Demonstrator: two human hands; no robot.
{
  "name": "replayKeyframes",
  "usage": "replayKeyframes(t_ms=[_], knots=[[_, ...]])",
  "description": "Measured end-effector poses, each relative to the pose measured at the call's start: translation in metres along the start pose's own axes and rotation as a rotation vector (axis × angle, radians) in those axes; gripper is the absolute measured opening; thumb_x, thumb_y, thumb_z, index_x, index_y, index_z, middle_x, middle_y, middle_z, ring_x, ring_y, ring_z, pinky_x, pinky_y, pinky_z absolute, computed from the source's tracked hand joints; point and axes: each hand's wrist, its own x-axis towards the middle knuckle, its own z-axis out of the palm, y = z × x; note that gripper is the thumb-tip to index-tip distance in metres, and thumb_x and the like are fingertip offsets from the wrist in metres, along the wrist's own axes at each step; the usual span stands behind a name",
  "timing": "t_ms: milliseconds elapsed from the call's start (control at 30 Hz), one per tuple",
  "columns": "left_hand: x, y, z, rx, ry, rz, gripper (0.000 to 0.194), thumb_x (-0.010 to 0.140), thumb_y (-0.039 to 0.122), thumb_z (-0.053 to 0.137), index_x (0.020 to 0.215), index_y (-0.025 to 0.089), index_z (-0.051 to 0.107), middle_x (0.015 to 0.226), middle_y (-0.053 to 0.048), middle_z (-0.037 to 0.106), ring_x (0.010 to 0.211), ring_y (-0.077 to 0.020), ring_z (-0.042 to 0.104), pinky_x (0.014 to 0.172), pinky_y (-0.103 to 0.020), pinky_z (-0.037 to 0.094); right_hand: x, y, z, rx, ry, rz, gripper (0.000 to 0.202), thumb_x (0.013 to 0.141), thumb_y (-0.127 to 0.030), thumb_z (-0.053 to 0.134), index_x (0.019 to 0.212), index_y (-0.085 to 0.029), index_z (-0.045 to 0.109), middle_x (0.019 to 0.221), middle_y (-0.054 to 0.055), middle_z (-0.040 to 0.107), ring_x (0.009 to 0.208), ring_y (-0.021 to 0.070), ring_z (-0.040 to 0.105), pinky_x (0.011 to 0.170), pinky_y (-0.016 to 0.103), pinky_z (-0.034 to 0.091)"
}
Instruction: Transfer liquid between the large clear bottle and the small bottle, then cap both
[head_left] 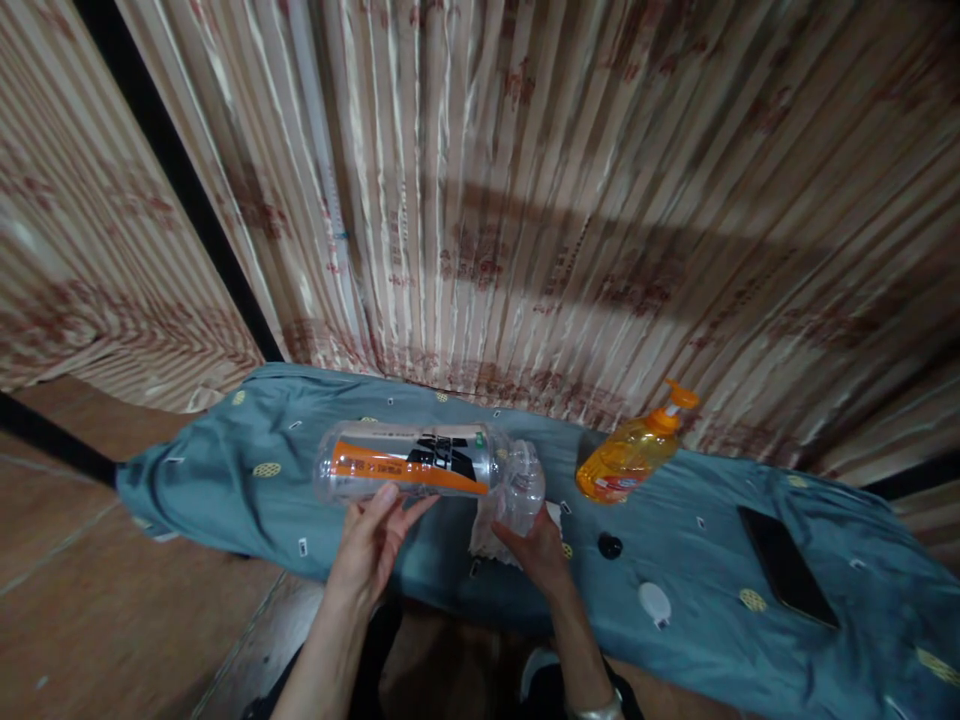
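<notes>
A large clear plastic bottle (409,462) with an orange, black and silver label is on its side over the bed, its neck end to the right. My left hand (375,535) grips its near side, thumb up on the label and the other fingers partly hidden. My right hand (536,548) is closed around a smaller clear plastic container (523,490), right against the neck end of the bottle. Whether the two are joined, I cannot tell. A pale crumpled cloth or tissue (486,535) lies beneath my right hand.
To the right, a pump bottle (626,460) of orange liquid stands on the teal bedsheet (277,520). Near it lie a small black cap (610,545), a white round disc (655,604) and a dark phone (786,565). A striped curtain (480,200) hangs behind; black poles flank the bed.
</notes>
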Motion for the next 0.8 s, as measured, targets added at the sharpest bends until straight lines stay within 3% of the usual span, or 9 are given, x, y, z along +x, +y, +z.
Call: replayKeyframes(t_ms=[200, 467, 600, 800], knots=[[-0.001, 0.001, 0.001, -0.015, 0.031, -0.023, 0.047, 0.041, 0.025, 0.099, 0.080, 0.019, 0.072, 0.077, -0.002, 0.076, 0.077, -0.0207, 0.072, 0.082, -0.050, 0.063, 0.000, -0.001, 0.003, -0.032, 0.040, 0.021, 0.054, 0.067, -0.035, 0.076, 0.118, -0.019, 0.063, 0.104, 0.010, 0.077, 0.095, 0.0324, 0.074, 0.085, 0.045, 0.061], [0.006, -0.006, -0.005, 0.005, -0.019, 0.009, 0.041, 0.048, 0.028, 0.097, 0.081, 0.020, 0.074, 0.077, -0.003, 0.076, 0.079, -0.0260, 0.073, 0.080, -0.054, 0.063, 0.002, -0.001, 0.007, -0.046, 0.065, -0.001, 0.065, 0.068, -0.034, 0.074, 0.128, -0.016, 0.059, 0.099, 0.010, 0.078, 0.089, 0.0318, 0.075, 0.081, 0.044, 0.062], [0.013, -0.014, -0.016, -0.021, -0.029, 0.040, 0.031, 0.055, 0.029, 0.094, 0.075, 0.019, 0.073, 0.078, -0.002, 0.076, 0.079, -0.0230, 0.072, 0.079, -0.051, 0.063, 0.001, -0.004, 0.009, -0.035, 0.088, -0.028, 0.060, 0.069, -0.034, 0.076, 0.124, -0.015, 0.062, 0.096, 0.010, 0.079, 0.084, 0.0297, 0.076, 0.077, 0.041, 0.063], [0.015, -0.022, -0.025, -0.042, -0.006, 0.019, 0.031, 0.054, 0.032, 0.094, 0.074, 0.020, 0.073, 0.076, 0.000, 0.074, 0.081, -0.0216, 0.072, 0.083, -0.051, 0.062, -0.002, -0.009, 0.011, -0.075, 0.107, -0.002, 0.052, 0.071, -0.037, 0.076, 0.117, -0.015, 0.066, 0.098, 0.011, 0.079, 0.086, 0.0310, 0.077, 0.077, 0.041, 0.063]])
